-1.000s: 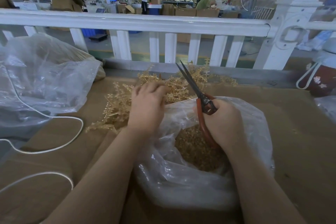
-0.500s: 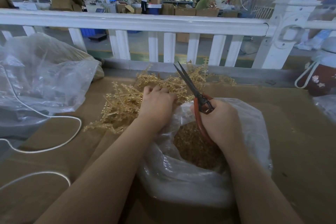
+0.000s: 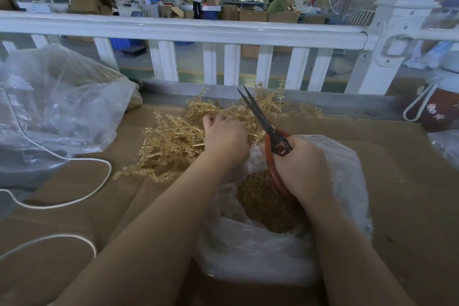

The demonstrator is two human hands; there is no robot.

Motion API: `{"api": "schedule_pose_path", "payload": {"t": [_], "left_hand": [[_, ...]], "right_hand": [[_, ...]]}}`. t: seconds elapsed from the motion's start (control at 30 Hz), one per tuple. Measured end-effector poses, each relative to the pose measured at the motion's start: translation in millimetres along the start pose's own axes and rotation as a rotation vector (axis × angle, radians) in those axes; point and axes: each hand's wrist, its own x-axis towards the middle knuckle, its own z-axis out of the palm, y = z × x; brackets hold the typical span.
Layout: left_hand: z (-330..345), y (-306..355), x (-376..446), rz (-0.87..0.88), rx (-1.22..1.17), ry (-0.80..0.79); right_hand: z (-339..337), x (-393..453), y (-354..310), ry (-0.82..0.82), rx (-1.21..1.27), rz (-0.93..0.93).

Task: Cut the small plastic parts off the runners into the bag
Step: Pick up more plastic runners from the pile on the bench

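Note:
A heap of amber plastic runners point(image 3: 173, 141) with small parts on their branches lies on the cardboard-covered table, behind and to the left of a clear plastic bag point(image 3: 347, 181). The bag stands open in front of me, and cut amber parts point(image 3: 263, 204) fill its bottom. My left hand point(image 3: 224, 136) rests knuckles-up on the heap at the bag's far rim; its fingers curl down into the runners and I cannot see whether they grip one. My right hand point(image 3: 300, 164) holds red-handled scissors point(image 3: 258, 114) over the bag, the blades together and pointing up and away.
A large crumpled clear bag point(image 3: 57, 112) fills the left side, and a white cord point(image 3: 82, 196) loops across the table before it. A white railing point(image 3: 188, 32) runs along the far edge. A dark red flowered flask point(image 3: 439, 112) stands at the right.
My left hand has slid right and away across the runner heap, toward the scissors. My right hand and the scissors have barely shifted.

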Motion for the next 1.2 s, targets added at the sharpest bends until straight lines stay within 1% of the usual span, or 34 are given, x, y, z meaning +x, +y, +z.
{"api": "schedule_pose_path", "payload": {"t": [0.1, 0.17, 0.3, 0.37, 0.43, 0.57, 0.63, 0.7, 0.77, 0.83, 0.93, 1.1, 1.13, 1.2], "left_hand": [[5.9, 1.5, -2.5, 0.016, 0.047, 0.061], [12.0, 0.1, -5.3, -0.001, 0.005, 0.146], [19.3, -5.3, -11.1, -0.107, -0.233, 0.388], [20.3, -6.8, -13.9, -0.138, -0.299, 0.488], [21.0, -8.0, -16.2, -0.137, -0.359, 0.549], [18.1, -9.8, -19.3, -0.102, -0.56, 0.615], [16.3, -12.0, -19.9, -0.095, -0.659, 0.602], [15.8, -14.6, -20.2, -0.079, -0.73, 0.52], [15.6, -16.5, -20.4, -0.082, -0.748, 0.453], [14.9, -16.9, -20.1, -0.088, -0.708, 0.42], [13.4, -13.8, -18.3, -0.086, -0.578, 0.349], [1.7, -10.9, -3.7, -0.217, -0.451, 0.312], [-0.9, -10.7, 1.2, -0.204, -0.448, 0.282], [-6.0, -9.0, 9.3, -0.113, -0.449, 0.199]], "right_hand": [[0.2, -1.3, -2.6, 0.015, 0.004, 0.01], [-0.1, -2.6, -3.1, 0.017, 0.014, -0.006], [-0.4, -4.3, -3.6, 0.062, 0.047, -0.044], [0.5, -3.9, -3.6, 0.066, 0.065, -0.028], [1.3, -3.6, -2.8, 0.072, 0.079, -0.026], [-2.1, -2.7, -2.5, 0.082, 0.119, -0.01], [-4.9, -1.0, -1.9, 0.074, 0.129, 0.011], [-6.6, 0.7, -1.2, 0.062, 0.156, 0.036], [-7.3, 1.0, -1.7, 0.051, 0.183, 0.055], [-7.7, 0.5, -2.9, 0.043, 0.189, 0.068], [-7.6, 0.5, -2.6, 0.042, 0.179, 0.08], [-6.6, 0.2, -3.1, 0.049, 0.187, 0.101], [-6.8, -0.1, -3.4, 0.048, 0.19, 0.104], [-7.8, -0.8, -4.5, 0.039, 0.198, 0.108]]}}
